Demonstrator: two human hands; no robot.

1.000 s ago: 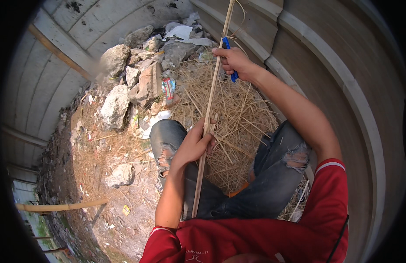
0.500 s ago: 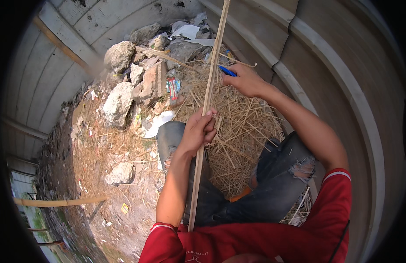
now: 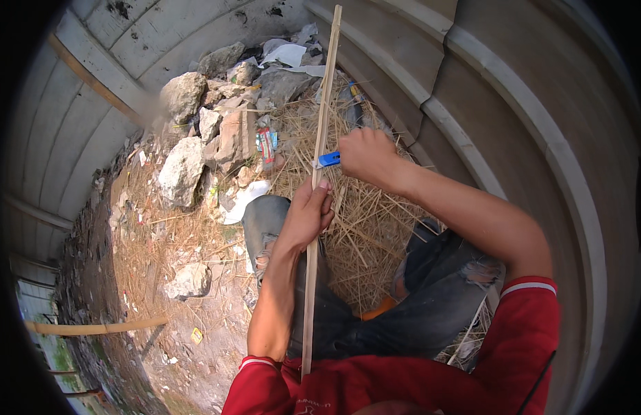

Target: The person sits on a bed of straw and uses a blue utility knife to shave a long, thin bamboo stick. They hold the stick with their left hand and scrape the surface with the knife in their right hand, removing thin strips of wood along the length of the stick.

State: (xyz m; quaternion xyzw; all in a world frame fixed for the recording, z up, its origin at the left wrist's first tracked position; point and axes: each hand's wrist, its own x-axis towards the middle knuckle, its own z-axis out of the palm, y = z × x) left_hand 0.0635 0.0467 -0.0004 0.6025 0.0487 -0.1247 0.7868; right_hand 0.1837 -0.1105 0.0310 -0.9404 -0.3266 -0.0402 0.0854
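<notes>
My left hand (image 3: 308, 213) is closed around a long, pale strip of split bamboo or wood (image 3: 325, 104). The strip runs from my lap up past my knees, nearly upright in the view. In my right hand (image 3: 369, 158) is a blue utility knife (image 3: 328, 160), gripped in a fist. Its blade end meets the strip just above my left thumb. Most of the knife's handle is hidden inside my fingers. Thin shavings (image 3: 365, 242) lie heaped below, between my legs.
Corrugated metal sheeting (image 3: 542, 138) rises close on my right. Rocks (image 3: 182, 169) and litter are piled ahead to the left, before a pale panelled wall (image 3: 189, 34). A bamboo pole (image 3: 99, 326) juts in at the left. My jeans-clad legs (image 3: 424, 304) are bent around the shavings.
My right hand has come down and toward me, bringing the knife from beside the strip onto it. A curled shaving near that hand is gone from there. The strip's top end sits slightly lower.
</notes>
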